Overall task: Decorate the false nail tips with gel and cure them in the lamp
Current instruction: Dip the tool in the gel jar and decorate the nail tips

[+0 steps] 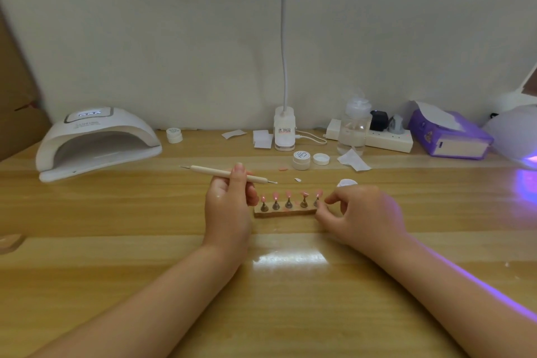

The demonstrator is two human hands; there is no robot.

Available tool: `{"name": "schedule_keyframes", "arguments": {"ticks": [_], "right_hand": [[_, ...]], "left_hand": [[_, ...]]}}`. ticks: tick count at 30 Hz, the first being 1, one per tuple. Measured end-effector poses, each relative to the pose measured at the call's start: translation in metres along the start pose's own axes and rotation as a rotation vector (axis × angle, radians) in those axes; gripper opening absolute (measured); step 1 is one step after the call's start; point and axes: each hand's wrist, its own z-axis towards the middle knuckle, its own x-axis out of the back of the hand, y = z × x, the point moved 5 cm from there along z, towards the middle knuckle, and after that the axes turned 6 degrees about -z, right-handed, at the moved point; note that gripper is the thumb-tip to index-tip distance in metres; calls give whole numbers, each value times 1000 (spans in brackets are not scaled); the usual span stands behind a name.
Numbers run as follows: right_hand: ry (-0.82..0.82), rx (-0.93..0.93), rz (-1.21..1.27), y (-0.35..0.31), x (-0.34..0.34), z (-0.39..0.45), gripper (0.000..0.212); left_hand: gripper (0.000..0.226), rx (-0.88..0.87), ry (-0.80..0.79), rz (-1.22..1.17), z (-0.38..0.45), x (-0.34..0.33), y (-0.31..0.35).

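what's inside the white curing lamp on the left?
Nothing visible inside the curing lamp: only its pale, bare interior shows through the opening. The deep back is shadowed, so I can't rule that part out. The nail tips sit outside on the stand.

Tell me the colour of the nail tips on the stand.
Pink: five nail tips on the stand, seen in the head view.

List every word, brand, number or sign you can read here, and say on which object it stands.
None reads clearly.
White dome-shaped nail lamp: lit display and grey brand line, blurred.
White clip base of the desk lamp: red and dark label, too small.
White round gel jar: lid print, too small.
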Motion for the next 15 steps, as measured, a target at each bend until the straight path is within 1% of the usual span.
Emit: {"name": "schedule_keyframes", "arguments": {"ticks": [4, 8, 12, 15], "right_hand": [[-77, -23, 27, 3, -7, 2, 26], [-153, 6, 54, 3, -12, 3, 28], [-163, 16, 86, 2, -11, 3, 24], [-145, 39, 91, 0, -7, 2, 22]], "left_hand": [[27, -12, -20, 19, 0, -1, 0], [26, -11, -26, 24, -3, -2, 1], [26, -32, -51, 36, -5, -4, 3], [27, -100, -97, 84, -9, -7, 7]]}}
